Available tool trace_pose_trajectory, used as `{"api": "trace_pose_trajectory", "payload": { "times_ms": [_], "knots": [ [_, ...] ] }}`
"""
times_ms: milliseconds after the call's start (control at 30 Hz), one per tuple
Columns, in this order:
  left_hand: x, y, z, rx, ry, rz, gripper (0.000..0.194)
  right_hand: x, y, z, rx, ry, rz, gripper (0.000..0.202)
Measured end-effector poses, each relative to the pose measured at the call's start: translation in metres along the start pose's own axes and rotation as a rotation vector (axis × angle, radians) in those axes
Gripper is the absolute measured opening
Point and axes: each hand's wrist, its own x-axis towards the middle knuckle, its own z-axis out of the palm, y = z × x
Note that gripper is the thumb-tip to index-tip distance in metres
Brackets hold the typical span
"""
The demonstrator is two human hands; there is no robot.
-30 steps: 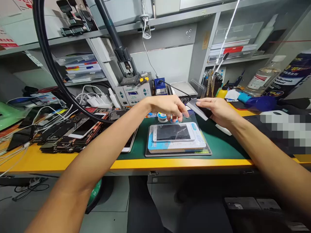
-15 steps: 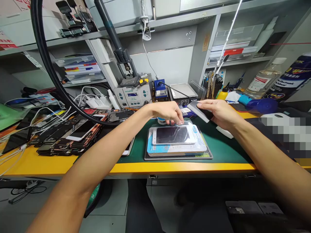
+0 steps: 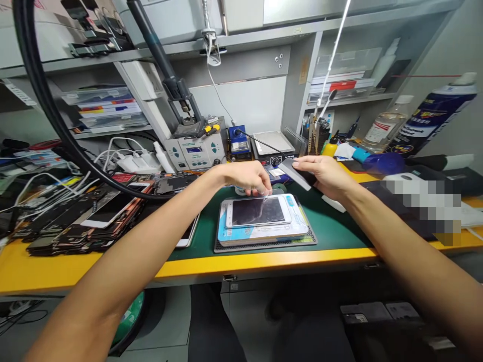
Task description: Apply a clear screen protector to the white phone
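One white smartphone (image 3: 258,211) already lies face-up on the blue-and-white package (image 3: 234,234), so that's done. My left hand (image 3: 251,177) curls its fingers by the far edge, can't tell if gripping; my right hand (image 3: 329,177) pinches a grey flat piece (image 3: 295,175). What's left? Unclear.

Your table (image 3: 211,264) has a yellow front edge. Behind it you have a grey shelf unit: upper shelf (image 3: 260,36) above the table's full width, a white back panel (image 3: 256,103) facing you, a grey upright (image 3: 296,95) to that panel's right. Beyond the table's right end, a plain pale wall (image 3: 449,50). Below the table, pale tiled floor (image 3: 171,322), seams visible; deep shade towards the right. Under its left half, a round, dark-rimmed bin (image 3: 130,319), green inside. Light falls brighter above the tabletop than beneath it.
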Motion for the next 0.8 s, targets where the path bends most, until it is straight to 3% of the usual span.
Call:
{"api": "trace_pose_trajectory", "payload": {
  "times_ms": [267, 400, 500, 633, 800],
  "knots": [
    [-0.023, 0.009, -0.009, -0.175, 0.031, 0.078, 0.021, 0.001, 0.002, -0.002, 0.02, -0.016, -0.019, 0.019],
    [-0.047, 0.001, -0.028, -0.316, 0.165, 0.107, 0.024, -0.001, -0.001, 0.0, 0.03, -0.013, -0.012, 0.015],
    [-0.068, -0.019, -0.046, -0.357, 0.325, -0.005, 0.033, -0.002, -0.002, 0.0, 0.038, -0.016, -0.018, 0.012],
    [-0.094, -0.057, -0.064, -0.135, 0.533, -0.229, 0.045, -0.002, -0.002, 0.0, 0.051, -0.018, -0.021, 0.012],
    [-0.111, -0.103, -0.07, 0.013, 0.561, -0.304, 0.054, 0.0, 0.002, 0.0, 0.034, -0.044, -0.025, 0.01]
  ]
}}
